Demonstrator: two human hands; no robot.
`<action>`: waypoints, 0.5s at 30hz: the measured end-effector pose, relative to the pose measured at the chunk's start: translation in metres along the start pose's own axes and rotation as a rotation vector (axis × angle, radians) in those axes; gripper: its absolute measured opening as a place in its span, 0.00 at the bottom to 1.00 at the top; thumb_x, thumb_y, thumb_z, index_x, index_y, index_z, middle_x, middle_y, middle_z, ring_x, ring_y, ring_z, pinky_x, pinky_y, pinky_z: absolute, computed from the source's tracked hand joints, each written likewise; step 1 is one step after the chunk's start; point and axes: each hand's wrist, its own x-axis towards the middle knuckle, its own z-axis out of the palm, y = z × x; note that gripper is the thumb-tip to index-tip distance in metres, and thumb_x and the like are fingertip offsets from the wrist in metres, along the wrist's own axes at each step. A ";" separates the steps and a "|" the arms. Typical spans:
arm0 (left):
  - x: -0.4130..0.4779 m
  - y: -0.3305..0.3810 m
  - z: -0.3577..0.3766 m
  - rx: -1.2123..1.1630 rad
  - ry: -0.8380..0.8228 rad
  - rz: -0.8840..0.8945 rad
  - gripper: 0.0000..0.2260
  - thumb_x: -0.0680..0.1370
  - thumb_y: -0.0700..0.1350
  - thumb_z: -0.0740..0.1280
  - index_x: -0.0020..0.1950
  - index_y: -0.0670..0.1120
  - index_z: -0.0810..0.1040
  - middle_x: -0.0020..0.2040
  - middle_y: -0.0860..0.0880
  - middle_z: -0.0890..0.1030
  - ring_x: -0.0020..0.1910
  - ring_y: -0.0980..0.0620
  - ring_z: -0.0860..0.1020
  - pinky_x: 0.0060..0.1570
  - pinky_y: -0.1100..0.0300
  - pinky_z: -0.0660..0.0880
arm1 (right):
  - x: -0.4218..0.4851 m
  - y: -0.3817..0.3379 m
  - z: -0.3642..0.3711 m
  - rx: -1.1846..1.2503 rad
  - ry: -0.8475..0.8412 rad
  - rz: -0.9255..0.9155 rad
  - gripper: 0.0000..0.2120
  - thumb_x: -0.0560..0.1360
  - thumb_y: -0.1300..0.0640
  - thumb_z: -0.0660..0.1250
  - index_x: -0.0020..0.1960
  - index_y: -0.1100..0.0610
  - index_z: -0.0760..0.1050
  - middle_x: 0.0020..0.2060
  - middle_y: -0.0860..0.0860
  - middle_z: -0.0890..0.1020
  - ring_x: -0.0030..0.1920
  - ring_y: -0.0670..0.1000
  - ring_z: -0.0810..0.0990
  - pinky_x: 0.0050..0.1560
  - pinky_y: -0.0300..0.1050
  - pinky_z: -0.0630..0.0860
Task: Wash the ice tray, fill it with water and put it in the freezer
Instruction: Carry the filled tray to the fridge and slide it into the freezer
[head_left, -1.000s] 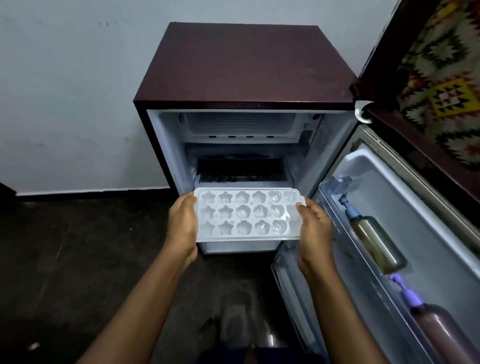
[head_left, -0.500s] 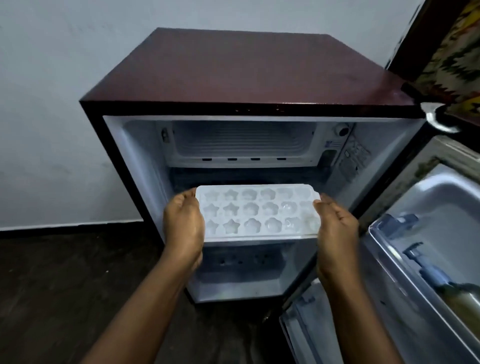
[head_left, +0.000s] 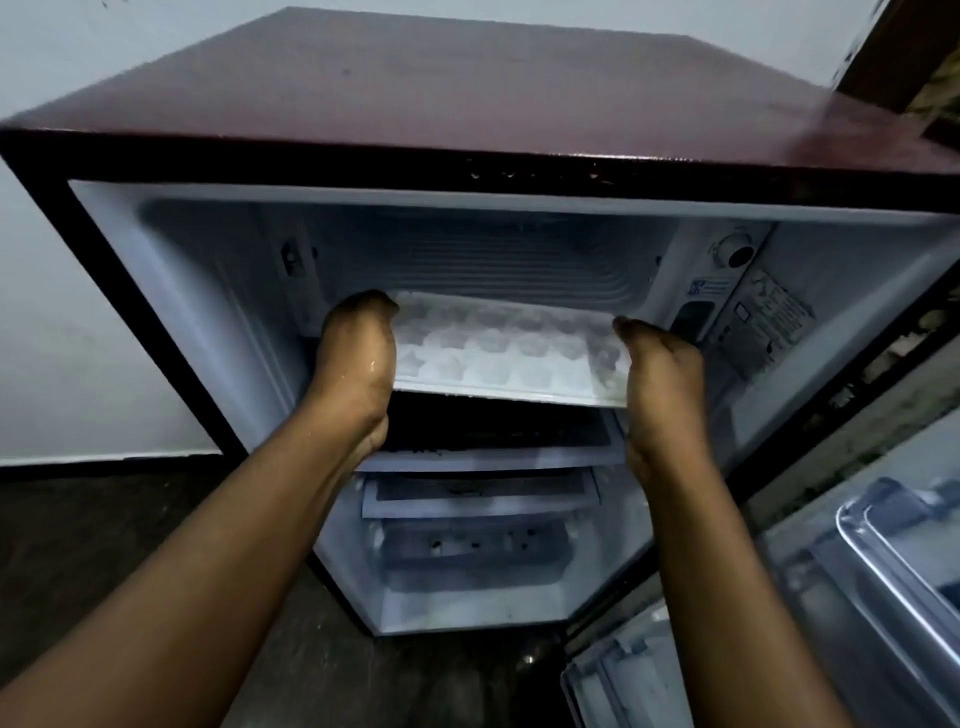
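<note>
Hands, left hand (head_left: 356, 364) and right hand (head_left: 662, 374), grip ice tray (head_left: 504, 348) inside fridge (head_left: 467, 104).

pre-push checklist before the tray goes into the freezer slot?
1. Fridge door open, out of the path: ok.
2. Left hand on the tray's left end: ok.
3. Right hand on its right end: ok.
4. Ice tray level: not ok, tilted slightly down to the right.
5. Far edge lined up with the freezer compartment: ok, at its mouth.
6. Water in the moulds: cannot tell, blurred.
</note>
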 end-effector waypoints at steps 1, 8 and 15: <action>0.003 0.001 0.000 0.000 0.001 0.015 0.07 0.80 0.38 0.60 0.50 0.43 0.77 0.44 0.41 0.80 0.43 0.41 0.81 0.44 0.50 0.75 | 0.004 -0.001 0.001 0.004 0.003 0.000 0.07 0.79 0.52 0.70 0.50 0.54 0.86 0.44 0.42 0.88 0.46 0.39 0.85 0.50 0.41 0.76; 0.013 0.006 -0.001 -0.074 0.013 -0.013 0.07 0.78 0.45 0.61 0.47 0.45 0.77 0.44 0.43 0.79 0.41 0.43 0.79 0.44 0.49 0.75 | 0.026 -0.013 0.016 0.000 -0.012 0.001 0.08 0.81 0.54 0.69 0.51 0.58 0.83 0.52 0.54 0.88 0.56 0.59 0.85 0.54 0.53 0.80; 0.029 0.012 0.001 0.108 0.074 0.031 0.05 0.81 0.48 0.62 0.47 0.48 0.71 0.46 0.46 0.72 0.43 0.47 0.72 0.43 0.48 0.66 | 0.051 -0.015 0.035 -0.435 0.025 -0.127 0.22 0.86 0.50 0.61 0.57 0.71 0.77 0.47 0.64 0.81 0.48 0.61 0.80 0.42 0.47 0.74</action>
